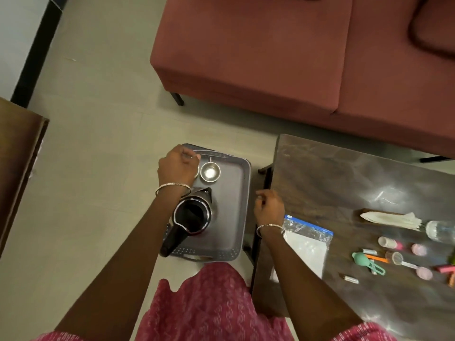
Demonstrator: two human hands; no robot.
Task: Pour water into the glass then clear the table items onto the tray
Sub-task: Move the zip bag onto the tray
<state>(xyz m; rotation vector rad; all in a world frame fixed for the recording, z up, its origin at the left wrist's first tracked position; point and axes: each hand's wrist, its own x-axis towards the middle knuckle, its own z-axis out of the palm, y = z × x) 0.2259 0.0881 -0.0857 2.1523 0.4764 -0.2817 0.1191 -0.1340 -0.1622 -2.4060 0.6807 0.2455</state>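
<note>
Head view: left fingers (194, 156) curl by the tray (231, 212) rim, grip unclear; right fingers (259, 199) hang loosely curled, empty. The jug (192, 215) looks heavy: take its handle (172, 239).

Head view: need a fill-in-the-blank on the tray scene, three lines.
1. The jug on the tray is ____ in colour.
2. The steel cup stands on the ____.
3. The zip bag lies on the ____.
Missing: black; tray; table.
</note>
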